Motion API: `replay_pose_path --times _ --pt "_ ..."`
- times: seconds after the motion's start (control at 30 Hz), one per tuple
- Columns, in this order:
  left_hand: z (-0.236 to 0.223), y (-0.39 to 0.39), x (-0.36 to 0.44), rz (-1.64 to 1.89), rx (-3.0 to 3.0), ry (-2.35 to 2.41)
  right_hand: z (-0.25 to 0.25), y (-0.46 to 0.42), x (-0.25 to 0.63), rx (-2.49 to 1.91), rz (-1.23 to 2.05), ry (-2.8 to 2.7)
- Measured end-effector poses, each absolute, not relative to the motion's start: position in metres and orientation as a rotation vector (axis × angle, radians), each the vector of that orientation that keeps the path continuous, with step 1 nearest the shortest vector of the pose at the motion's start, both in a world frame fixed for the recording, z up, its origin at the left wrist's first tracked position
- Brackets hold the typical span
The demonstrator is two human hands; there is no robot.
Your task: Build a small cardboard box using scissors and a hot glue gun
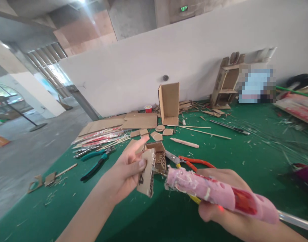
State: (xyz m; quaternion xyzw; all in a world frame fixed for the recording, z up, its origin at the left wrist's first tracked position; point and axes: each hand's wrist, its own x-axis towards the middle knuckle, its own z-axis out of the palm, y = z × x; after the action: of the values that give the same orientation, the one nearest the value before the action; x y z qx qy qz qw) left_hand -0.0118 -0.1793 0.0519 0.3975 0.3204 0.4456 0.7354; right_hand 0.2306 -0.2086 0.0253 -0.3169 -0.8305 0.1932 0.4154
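Between the thumb and fingers of my left hand [127, 169] is a small piece of cardboard [146, 171] with printing on it, held with its cut edge toward the right. My right hand [227, 188] is wrapped around a pink hot glue gun [206, 191] that has a glue stick [295, 220] coming out of its back. The gun's nozzle reaches the edge of the cardboard piece. Just behind it is a small printed cardboard box [159, 153]. Orange-handled scissors [194, 160] lie beyond the glue gun, partly covered by it.
Teal-handled pliers [95, 164] lie left on the green table [98, 215]. Behind are cardboard sheets [141, 120], an upright folded cardboard [171, 104], a marker [184, 143], a craft knife [229, 127] and thin sticks [206, 132]. A cardboard shelf model [223, 87] stands by the white partition.
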Motion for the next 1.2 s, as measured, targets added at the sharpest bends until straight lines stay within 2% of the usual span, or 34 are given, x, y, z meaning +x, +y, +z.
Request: replay_pose_path --times 0.47,0.63,0.77,0.97,1.2 --pt "0.053 -0.175 -0.010 1.039 0.784 0.724 0.020 -0.210 0.231 -0.824 0.390 -2.102" --pt "0.052 -0.173 -0.012 1.072 0.780 0.744 0.022 -0.209 0.229 -0.789 0.459 -2.062" --pt "0.055 -0.171 -0.013 1.145 0.812 0.880 0.023 -0.208 0.229 -0.863 0.679 -1.982" --pt "0.072 -0.166 0.000 1.263 1.169 1.220 0.034 -0.195 0.248 -1.063 0.979 -1.593" --pt "0.082 -0.154 0.024 1.313 1.861 1.383 0.056 -0.185 0.262 -0.999 0.658 -1.726"
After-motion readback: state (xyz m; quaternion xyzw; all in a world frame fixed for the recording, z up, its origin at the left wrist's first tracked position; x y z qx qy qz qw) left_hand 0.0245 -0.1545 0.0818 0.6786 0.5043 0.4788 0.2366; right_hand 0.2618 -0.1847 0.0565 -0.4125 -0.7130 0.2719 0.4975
